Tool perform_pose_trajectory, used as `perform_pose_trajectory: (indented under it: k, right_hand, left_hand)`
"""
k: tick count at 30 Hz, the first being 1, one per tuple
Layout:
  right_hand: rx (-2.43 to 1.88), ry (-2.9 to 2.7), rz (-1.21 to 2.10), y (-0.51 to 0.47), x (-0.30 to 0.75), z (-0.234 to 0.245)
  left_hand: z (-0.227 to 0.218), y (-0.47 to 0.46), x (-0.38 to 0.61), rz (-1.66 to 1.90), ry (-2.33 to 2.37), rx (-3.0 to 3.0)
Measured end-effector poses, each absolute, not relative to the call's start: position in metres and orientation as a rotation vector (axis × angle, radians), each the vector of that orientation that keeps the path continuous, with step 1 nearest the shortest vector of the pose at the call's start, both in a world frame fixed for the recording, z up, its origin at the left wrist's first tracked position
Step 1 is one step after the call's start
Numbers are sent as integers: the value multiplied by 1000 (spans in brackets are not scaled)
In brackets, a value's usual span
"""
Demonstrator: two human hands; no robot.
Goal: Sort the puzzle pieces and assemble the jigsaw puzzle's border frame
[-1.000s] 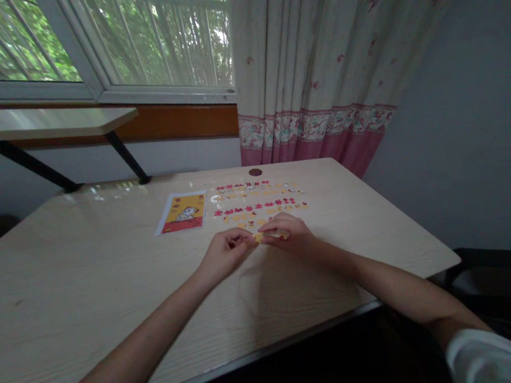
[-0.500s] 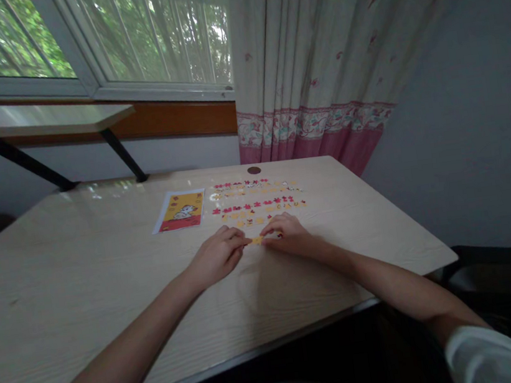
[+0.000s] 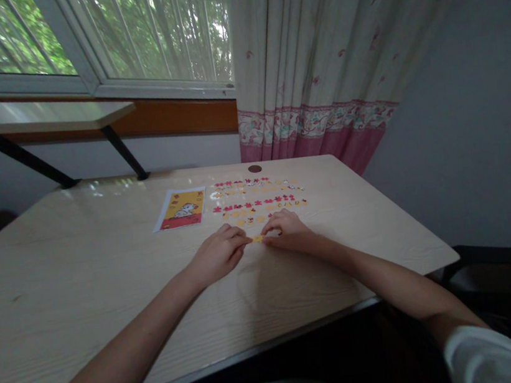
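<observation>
Between my two hands lies a yellow jigsaw puzzle piece [image 3: 257, 239], low over the tabletop. My left hand [image 3: 223, 252] pinches its left side with thumb and forefinger. From the right, my right hand [image 3: 289, 232] grips the other side with curled fingers; a bit of dark red shows under those fingers. Whether the yellow part is one piece or two joined ones I cannot tell. Just beyond are rows of small puzzle pieces, red ones [image 3: 257, 203] and yellow ones [image 3: 240, 214]. To their left rests a picture sheet [image 3: 181, 209] with a white animal on yellow and red.
The pale wooden table [image 3: 84, 289] reaches to the wall under a barred window. A raised shelf [image 3: 38, 113] on black legs stands at the back left. Near the back edge is a round brown disc [image 3: 255, 168]. A curtain [image 3: 311, 83] hangs behind; a dark chair [image 3: 494, 257] is at right.
The view has shifted very slightly. Both hands keep the same hold on the yellow piece, with no clear movement.
</observation>
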State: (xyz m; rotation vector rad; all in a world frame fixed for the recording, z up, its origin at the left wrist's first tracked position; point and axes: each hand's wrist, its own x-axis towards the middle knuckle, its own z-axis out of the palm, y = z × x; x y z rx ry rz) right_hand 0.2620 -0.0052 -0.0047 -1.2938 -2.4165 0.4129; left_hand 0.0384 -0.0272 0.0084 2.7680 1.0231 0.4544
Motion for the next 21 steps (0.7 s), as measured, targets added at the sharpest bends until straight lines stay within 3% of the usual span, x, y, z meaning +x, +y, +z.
perform_pose_trajectory:
  k: [21]
  right_hand:
    - [-1223, -2528, 259, -8, 259, 3]
  left_hand:
    - [2, -32, 45, 336, 1088, 2957]
